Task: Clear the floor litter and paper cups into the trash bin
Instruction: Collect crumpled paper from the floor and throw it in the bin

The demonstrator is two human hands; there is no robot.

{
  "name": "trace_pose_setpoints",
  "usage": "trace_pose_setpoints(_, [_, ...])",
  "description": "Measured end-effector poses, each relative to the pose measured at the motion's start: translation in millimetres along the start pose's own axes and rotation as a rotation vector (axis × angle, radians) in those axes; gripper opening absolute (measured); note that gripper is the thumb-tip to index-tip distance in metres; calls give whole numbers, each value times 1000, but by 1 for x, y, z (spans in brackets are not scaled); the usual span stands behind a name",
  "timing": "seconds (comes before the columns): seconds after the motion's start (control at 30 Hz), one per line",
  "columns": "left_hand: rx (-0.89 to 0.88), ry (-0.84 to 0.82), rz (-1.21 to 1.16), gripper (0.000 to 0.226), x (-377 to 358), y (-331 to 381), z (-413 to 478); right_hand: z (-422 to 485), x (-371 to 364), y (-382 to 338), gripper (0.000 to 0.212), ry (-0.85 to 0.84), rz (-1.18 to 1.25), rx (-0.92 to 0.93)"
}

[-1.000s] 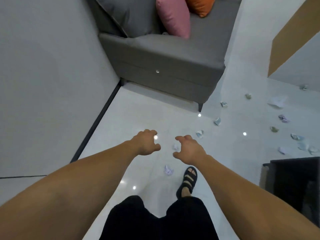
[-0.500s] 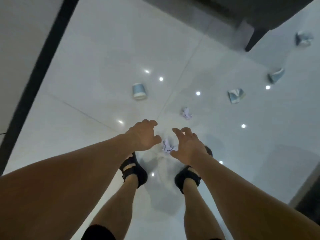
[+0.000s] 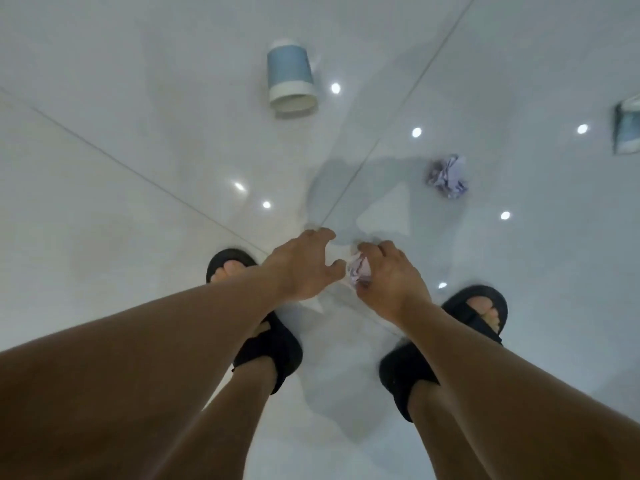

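A crumpled pale-lilac paper ball (image 3: 359, 272) lies on the white floor between my feet, and my right hand (image 3: 391, 278) curls its fingers and thumb around it. My left hand (image 3: 304, 265) hovers just left of the ball, fingers loosely bent and holding nothing. A second crumpled paper ball (image 3: 448, 180) lies further out to the right. A blue-and-white paper cup (image 3: 290, 77) lies on its side at the top middle. Another flattened blue cup (image 3: 627, 128) shows at the right edge. No trash bin is in view.
My two feet in black sandals (image 3: 266, 327) stand on the glossy white tiled floor (image 3: 138, 98), one each side of the ball. Ceiling lights reflect as bright spots in the tiles.
The view has dropped from the sofa and littered room to the floor at my feet. Both hands went down, and my right hand closed around the nearest paper ball.
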State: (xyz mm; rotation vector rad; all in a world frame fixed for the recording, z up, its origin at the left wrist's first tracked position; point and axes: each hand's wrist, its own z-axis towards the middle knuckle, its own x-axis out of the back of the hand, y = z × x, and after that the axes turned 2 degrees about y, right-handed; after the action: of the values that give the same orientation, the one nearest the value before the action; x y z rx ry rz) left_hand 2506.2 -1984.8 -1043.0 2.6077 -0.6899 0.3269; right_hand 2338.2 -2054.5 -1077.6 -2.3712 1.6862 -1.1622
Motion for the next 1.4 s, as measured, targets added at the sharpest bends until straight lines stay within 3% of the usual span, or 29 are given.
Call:
trace_pose_setpoints(0.1, [8,44,-155,66,18,11,-6,10,30,-26,45,200,245,-16])
trace_pose_setpoints(0.17, [-17,82,-318,51,40,22,-10,16,55,-50,45,261,388,37])
trace_pose_setpoints(0.33, [-73,165,-678,24,109,33,-21,32,108,-105,49,249,609,197])
trace_pose_setpoints(0.43, [15,259,-673,19,133,16,-22,49,127,-121,67,190,504,275])
trace_pose_setpoints(0.57, [117,475,-608,24,139,-28,-15,102,135,-125,85,299,145,311])
trace_pose_setpoints(0.73, [116,579,-535,23,130,-76,0,169,116,-148,81,387,-18,92])
trace_pose_setpoints(0.87, [107,628,-545,13,127,-96,0,185,95,-159,72,458,-48,106])
trace_pose_setpoints(1.0, [102,662,-547,11,135,-88,-27,152,110,-166,77,398,-102,156])
trace_pose_setpoints(1.2, [129,684,-540,40,163,-45,-130,36,171,-214,70,276,-100,241])
trace_pose_setpoints(1.4, [112,695,-657,23,200,-6,-297,-113,249,-294,67,214,-196,358])
